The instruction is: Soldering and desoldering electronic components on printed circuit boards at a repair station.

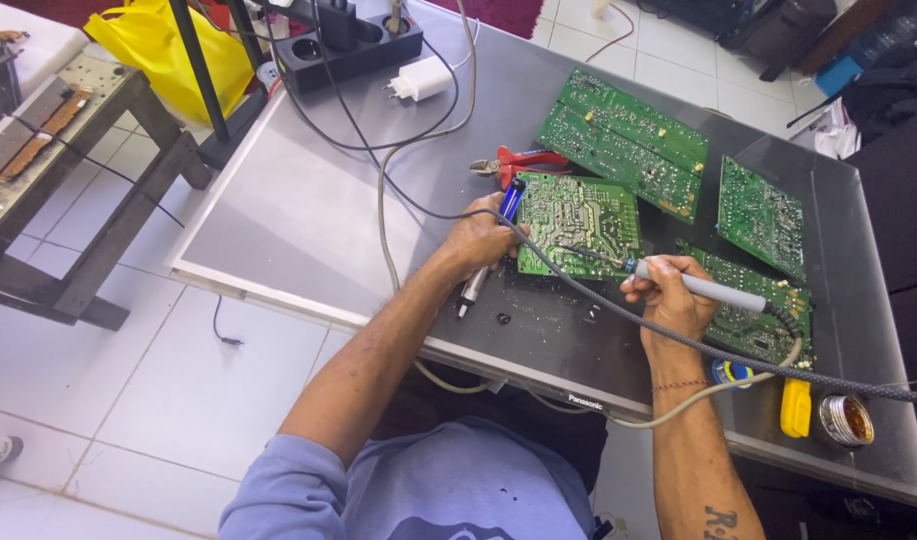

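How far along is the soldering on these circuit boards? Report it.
Done: cannot tell; no finished joints can be made out. In hand: right hand holds the soldering iron with its tip on the middle circuit board; left hand grips a blue pump tool at its edge. Left: three other boards lie untouched.

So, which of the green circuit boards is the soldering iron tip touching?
The board nearest the left hand, beside the red cutters; the other three lie further right.
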